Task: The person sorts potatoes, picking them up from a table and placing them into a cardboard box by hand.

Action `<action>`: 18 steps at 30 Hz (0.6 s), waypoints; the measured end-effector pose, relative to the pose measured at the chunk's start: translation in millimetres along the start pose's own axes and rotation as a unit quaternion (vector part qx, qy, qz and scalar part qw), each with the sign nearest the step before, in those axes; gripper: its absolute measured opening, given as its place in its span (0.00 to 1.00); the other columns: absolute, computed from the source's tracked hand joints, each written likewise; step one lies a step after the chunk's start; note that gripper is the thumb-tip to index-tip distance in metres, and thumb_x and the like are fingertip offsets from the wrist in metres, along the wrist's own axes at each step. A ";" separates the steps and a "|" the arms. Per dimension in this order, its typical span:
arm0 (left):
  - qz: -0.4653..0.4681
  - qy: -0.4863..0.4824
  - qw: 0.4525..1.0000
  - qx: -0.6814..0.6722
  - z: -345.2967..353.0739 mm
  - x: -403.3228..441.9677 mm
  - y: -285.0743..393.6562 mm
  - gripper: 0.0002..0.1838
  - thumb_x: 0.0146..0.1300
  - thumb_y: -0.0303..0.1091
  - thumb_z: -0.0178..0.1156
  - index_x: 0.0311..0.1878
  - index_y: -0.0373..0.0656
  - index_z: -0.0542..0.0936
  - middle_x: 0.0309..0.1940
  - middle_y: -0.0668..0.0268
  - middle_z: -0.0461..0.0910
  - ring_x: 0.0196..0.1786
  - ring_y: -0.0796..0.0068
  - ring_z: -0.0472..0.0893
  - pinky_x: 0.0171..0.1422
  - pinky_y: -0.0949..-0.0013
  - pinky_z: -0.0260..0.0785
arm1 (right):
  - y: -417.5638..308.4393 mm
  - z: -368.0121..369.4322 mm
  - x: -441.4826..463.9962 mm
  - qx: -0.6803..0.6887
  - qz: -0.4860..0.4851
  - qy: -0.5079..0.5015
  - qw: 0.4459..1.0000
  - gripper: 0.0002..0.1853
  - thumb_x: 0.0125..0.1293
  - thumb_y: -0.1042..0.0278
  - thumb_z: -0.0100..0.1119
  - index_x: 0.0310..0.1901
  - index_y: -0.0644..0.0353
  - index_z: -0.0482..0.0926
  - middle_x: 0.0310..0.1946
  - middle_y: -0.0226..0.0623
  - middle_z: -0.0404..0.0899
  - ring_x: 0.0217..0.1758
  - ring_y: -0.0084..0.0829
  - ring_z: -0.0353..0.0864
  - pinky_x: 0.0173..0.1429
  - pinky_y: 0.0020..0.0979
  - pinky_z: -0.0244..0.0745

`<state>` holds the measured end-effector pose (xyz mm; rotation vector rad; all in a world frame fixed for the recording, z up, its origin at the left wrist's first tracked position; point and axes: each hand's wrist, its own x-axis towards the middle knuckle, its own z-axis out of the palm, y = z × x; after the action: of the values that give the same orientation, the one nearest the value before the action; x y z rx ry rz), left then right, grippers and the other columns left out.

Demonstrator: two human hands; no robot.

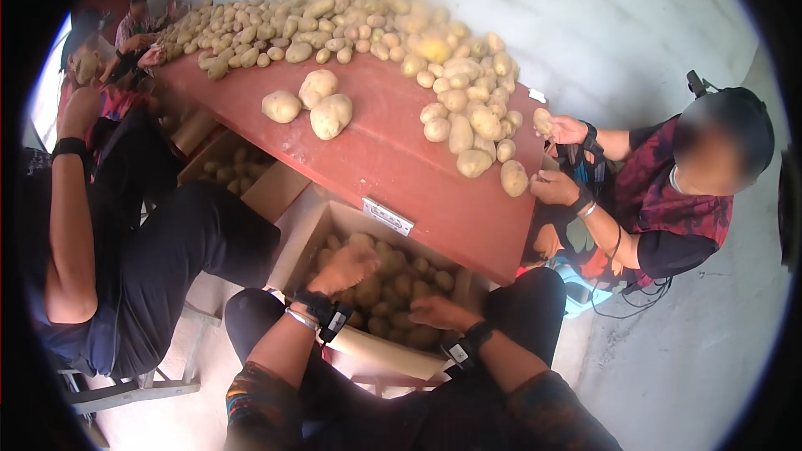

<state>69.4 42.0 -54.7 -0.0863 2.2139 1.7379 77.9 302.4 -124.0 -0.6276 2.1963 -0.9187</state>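
An open cardboard box (pixel 405 359) full of potatoes (pixel 403 286) stands between my knees. My left hand (pixel 347 268) is over the left part of the box, slightly blurred. A potato (pixel 362 240) shows just beyond its fingers; whether they grip it, I cannot tell. At the right side of the box, my right hand (pixel 443 315) is low over the potatoes with its fingers curled; anything inside them is hidden. On the red table (pixel 368 169) ahead, three large potatoes (pixel 317 104) sit together.
A long heap of potatoes (pixel 334 21) lines the table's far side by the wall. A metal latch (pixel 388 216) is on the near edge. To the right, a person (pixel 677 184) holds a potato. Another person (pixel 167 259) sits at left near a second box (pixel 288 188).
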 end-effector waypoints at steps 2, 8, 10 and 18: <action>0.005 -0.001 1.000 0.003 1.2 0.2 -0.8 0.16 0.56 0.35 0.61 0.44 0.34 0.77 0.36 0.62 0.79 0.39 0.73 0.77 0.44 0.70 0.70 | -2.8 0.1 -1.1 -0.002 0.001 0.000 1.000 0.23 0.59 0.54 0.59 0.50 0.63 0.76 0.41 0.47 0.79 0.46 0.38 0.79 0.51 0.33 0.71; -0.005 -0.001 1.000 -0.006 2.3 -3.1 3.5 0.15 0.57 0.34 0.61 0.42 0.33 0.77 0.33 0.63 0.79 0.36 0.75 0.76 0.42 0.71 0.69 | -14.8 -2.2 -3.3 -0.001 0.003 -0.010 1.000 0.22 0.59 0.54 0.58 0.49 0.63 0.76 0.40 0.47 0.79 0.44 0.38 0.79 0.50 0.34 0.72; 0.008 -0.003 1.000 -0.019 2.7 -0.5 -0.4 0.14 0.57 0.34 0.60 0.41 0.33 0.78 0.31 0.64 0.78 0.34 0.76 0.76 0.40 0.71 0.68 | -15.9 -3.3 -3.7 -0.001 0.006 -0.010 1.000 0.22 0.60 0.54 0.58 0.48 0.63 0.76 0.39 0.47 0.79 0.44 0.38 0.79 0.49 0.34 0.72; 0.009 -0.022 0.999 -0.021 3.3 -2.9 4.1 0.12 0.57 0.33 0.61 0.40 0.35 0.78 0.29 0.65 0.78 0.33 0.77 0.76 0.38 0.71 0.69 | -10.4 1.3 1.0 -0.014 -0.006 -0.010 1.000 0.21 0.59 0.54 0.59 0.47 0.62 0.76 0.38 0.47 0.79 0.42 0.38 0.79 0.47 0.33 0.72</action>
<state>71.9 45.8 -50.7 -0.0372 2.1528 1.7792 79.9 294.6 -117.3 -0.6597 2.1935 -0.8861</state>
